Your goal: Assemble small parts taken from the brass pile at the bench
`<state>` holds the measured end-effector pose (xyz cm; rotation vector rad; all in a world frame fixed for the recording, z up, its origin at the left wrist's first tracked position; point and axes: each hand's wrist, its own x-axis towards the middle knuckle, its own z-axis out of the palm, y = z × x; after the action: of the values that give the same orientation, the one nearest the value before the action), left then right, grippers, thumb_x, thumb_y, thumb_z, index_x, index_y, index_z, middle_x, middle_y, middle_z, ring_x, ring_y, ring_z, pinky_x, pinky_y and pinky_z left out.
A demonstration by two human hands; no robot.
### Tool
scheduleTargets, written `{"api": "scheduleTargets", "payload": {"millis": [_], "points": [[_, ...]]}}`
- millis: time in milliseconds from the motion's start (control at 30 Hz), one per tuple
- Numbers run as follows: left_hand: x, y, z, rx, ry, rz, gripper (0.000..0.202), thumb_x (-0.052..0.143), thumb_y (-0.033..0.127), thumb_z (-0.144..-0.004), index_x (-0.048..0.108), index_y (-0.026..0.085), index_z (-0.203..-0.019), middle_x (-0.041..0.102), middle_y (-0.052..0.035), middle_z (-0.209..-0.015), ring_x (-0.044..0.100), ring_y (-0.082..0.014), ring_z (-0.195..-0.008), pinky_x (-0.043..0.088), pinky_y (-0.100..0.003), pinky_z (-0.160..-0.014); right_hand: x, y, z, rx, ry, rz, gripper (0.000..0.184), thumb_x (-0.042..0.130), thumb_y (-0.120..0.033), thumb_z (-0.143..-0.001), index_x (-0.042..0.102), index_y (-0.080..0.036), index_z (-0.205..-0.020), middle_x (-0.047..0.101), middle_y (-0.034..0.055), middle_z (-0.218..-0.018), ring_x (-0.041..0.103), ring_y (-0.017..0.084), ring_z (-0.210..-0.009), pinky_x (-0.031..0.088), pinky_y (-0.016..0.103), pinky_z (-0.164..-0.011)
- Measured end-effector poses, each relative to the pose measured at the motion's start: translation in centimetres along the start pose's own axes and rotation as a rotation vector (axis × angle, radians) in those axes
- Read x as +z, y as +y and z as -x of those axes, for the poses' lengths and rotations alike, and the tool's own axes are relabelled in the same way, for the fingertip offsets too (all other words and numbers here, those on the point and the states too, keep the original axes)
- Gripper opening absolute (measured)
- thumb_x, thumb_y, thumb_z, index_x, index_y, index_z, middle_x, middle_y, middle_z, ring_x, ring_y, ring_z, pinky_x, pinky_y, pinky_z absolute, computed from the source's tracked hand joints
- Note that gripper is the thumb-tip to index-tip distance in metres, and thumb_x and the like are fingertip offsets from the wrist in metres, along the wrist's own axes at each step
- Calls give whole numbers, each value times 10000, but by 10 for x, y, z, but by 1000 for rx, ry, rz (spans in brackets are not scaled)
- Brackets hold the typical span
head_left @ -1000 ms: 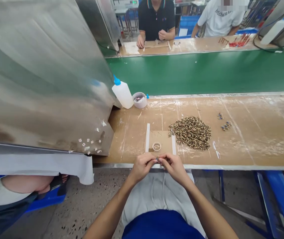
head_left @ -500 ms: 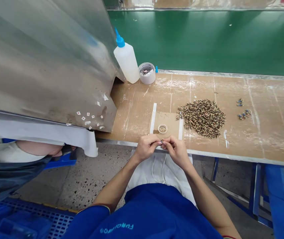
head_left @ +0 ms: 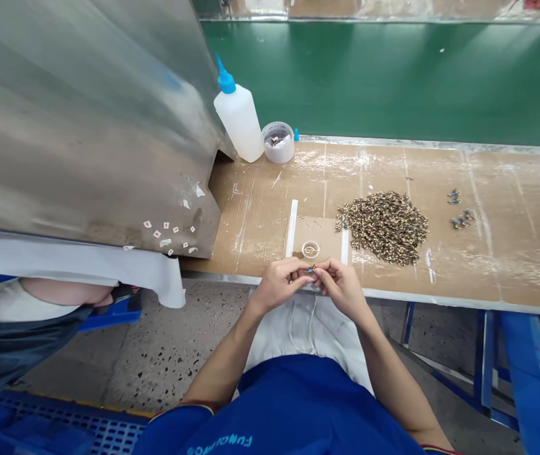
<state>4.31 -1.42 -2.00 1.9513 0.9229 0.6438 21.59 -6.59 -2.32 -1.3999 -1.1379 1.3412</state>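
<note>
Both hands meet at the near edge of the cardboard-covered bench. My left hand (head_left: 279,281) and my right hand (head_left: 340,284) pinch one small blue and brass-coloured metal part (head_left: 310,270) between their fingertips. Its exact kind is too small to make out. Just beyond the fingers stands a small clear round cup (head_left: 310,249) with a curved light line inside. It sits on a cardboard piece (head_left: 314,226) with white tape strips down both sides. A large pile of small brass-and-dark metal parts (head_left: 386,227) lies to the right of it.
Several blue-and-metal parts (head_left: 462,218) lie right of the pile. A white bottle with a blue nozzle (head_left: 239,120) and a tape roll (head_left: 279,151) holding scraps stand at the back. On the left is a metal housing (head_left: 84,139); another person's arm (head_left: 66,294) shows below it. A green belt (head_left: 383,82) runs behind.
The blue part now shows more plainly between my fingertips, and my fingers have shifted on it. The whole view has moved slightly.
</note>
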Motion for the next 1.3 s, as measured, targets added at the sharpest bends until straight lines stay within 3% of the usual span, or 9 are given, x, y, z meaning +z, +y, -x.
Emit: {"api": "scheduleTargets", "payload": {"millis": [233, 467, 567, 733, 933, 1067, 1133, 1200, 1300], "points": [[-5, -4, 1, 8, 83, 46, 200, 630, 322, -920, 729, 151, -888, 662, -13, -675, 534, -100, -539, 432, -189, -520, -34, -4, 8, -18, 161, 1, 421, 606, -627, -859, 605, -210, -810, 696, 35, -701, 653, 163, -600, 544, 275, -547], [-9, -7, -2, 19, 111, 35, 249, 595, 346, -913, 750, 166, -839, 673, -13, -648, 527, -102, -492, 430, -191, -496, -176, 8, 4, -126, 946, 262, 427, 649, -617, -729, 627, -194, -774, 698, 67, -758, 648, 215, -746, 535, 368, -732], [-7, -9, -4, -8, 121, 61, 299, 588, 401, -910, 753, 167, -823, 677, -22, -648, 550, -114, -503, 438, -199, -493, -217, 17, -1, -95, 1144, 298, 438, 625, -611, -692, 627, -181, -774, 708, 103, -788, 651, 231, -779, 534, 406, -781], [-10, 0, -1, -50, 116, 181, 400, 591, 524, -903, 748, 167, -817, 712, -56, -687, 629, -151, -581, 490, -231, -543, -221, 23, -6, -110, 1225, 306, 434, 565, -528, -729, 623, -154, -943, 727, 164, -935, 680, 255, -882, 547, 439, -844], [-76, 28, 62, -45, -302, 486, 431, 610, 683, -848, 772, 331, -1038, 769, -55, -783, 666, -174, -596, 528, -276, -543, -204, 19, 5, -67, 1219, 328, 372, 539, -531, -631, 582, -203, -802, 684, 175, -828, 653, 330, -828, 527, 529, -813], [-138, 30, 103, 413, 337, 670, 266, 572, 627, -902, 729, 413, -915, 445, 73, -389, 335, -84, -317, 346, -185, -333, -209, 19, 3, -10, 1226, 417, 221, 535, -475, -584, 560, -288, -699, 670, 136, -711, 645, 344, -709, 529, 520, -736], [-167, 23, 103, 432, 740, 698, 247, 666, 548, -874, 693, 309, -821, 456, 70, -466, 335, -72, -378, 363, -167, -350, -209, 18, 1, -1, 1225, 394, 156, 535, -446, -583, 552, -314, -663, 669, 138, -685, 661, 370, -711, 526, 546, -741], [-189, 12, 88, 324, 989, 565, 297, 736, 507, -817, 649, 224, -804, 587, 38, -616, 500, -86, -528, 447, -174, -440, -206, 16, 1, 12, 1211, 365, 128, 540, -438, -584, 551, -329, -651, 667, 140, -669, 681, 396, -749, 526, 579, -785], [-205, -2, 50, -102, 985, -20, 329, 650, 473, -892, 625, 164, -784, 641, 4, -675, 617, -156, -695, 538, -247, -594, -200, 12, 3, -26, 1195, 337, 147, 559, -465, -599, 542, -333, -661, 675, 152, -668, 705, 418, -832, 536, 596, -844]]}}
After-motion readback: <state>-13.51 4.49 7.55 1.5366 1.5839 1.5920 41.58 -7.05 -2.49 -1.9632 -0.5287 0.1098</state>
